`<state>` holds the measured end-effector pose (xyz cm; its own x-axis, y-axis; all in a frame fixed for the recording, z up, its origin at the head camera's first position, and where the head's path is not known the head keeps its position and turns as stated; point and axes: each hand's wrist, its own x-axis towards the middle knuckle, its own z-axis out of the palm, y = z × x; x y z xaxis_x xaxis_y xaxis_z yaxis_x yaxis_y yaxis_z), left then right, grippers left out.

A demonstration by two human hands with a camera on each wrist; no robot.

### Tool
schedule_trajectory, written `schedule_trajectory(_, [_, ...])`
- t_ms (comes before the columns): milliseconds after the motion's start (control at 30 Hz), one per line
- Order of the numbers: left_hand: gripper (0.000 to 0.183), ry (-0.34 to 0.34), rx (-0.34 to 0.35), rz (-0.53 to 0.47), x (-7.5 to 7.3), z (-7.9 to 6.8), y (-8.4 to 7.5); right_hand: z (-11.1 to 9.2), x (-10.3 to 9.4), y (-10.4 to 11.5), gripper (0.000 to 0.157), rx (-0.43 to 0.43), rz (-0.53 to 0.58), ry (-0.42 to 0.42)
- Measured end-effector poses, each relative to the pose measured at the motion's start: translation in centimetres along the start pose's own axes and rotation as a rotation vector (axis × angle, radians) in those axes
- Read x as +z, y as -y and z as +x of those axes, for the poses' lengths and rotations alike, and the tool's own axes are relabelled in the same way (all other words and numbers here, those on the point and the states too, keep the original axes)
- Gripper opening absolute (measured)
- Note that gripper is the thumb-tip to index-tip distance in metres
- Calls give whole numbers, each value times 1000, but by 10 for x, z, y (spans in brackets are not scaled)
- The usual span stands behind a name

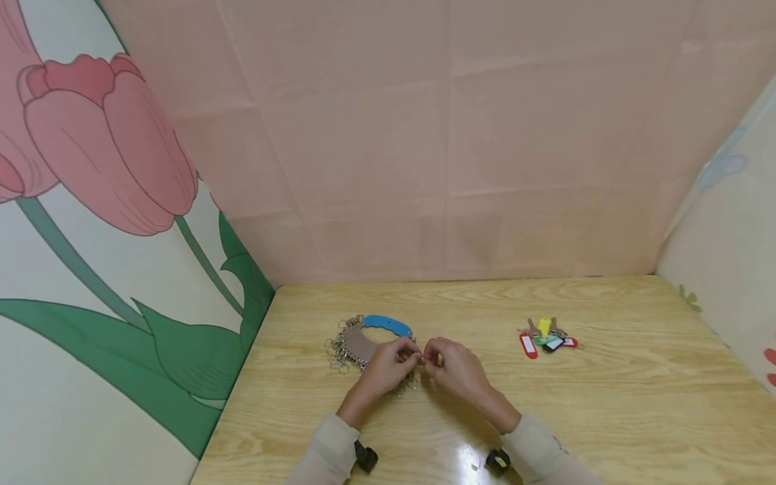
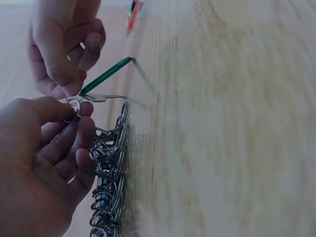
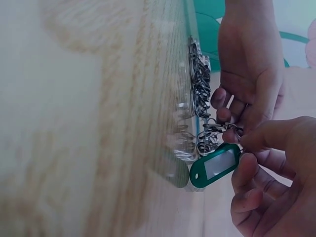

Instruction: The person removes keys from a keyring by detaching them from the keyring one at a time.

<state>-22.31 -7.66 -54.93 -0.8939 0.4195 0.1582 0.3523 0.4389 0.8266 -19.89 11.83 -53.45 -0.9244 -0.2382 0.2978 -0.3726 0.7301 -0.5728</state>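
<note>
In the left wrist view, my left hand [image 2: 49, 153] pinches a small metal split ring [image 2: 75, 106] between thumb and fingertips. My right hand [image 3: 281, 182] meets it there, its thumb and finger pinching at the top of a green key tag [image 3: 217, 165] with a pale label. The tag hangs just above the table. A thin silver piece [image 2: 101, 98] sticks out beside it; I cannot tell exactly what it is. Under and beyond my left hand lies a large key holder with a blue handle [image 1: 388, 324], a brown plate [image 1: 360, 343] and many metal rings [image 1: 337, 350] around its edge.
To the right on the wooden table [image 1: 636, 404] lies a small pile of keys with a yellow tag [image 1: 543, 327], a red tag [image 1: 529, 345], a black tag [image 1: 553, 345] and others. A pink-draped wall [image 1: 448, 168] rises at the back, with patterned walls on both sides.
</note>
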Motion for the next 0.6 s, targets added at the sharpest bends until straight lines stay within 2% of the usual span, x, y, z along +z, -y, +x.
schedule_trajectory(267, [11,-17,-18,0,-1,-2,-2,-1,-1,2,26,-10,2,3])
schedule_trajectory(600, [10,-17,-22,4,-2,-2,-1,-2,0,2,17,29,-1,22])
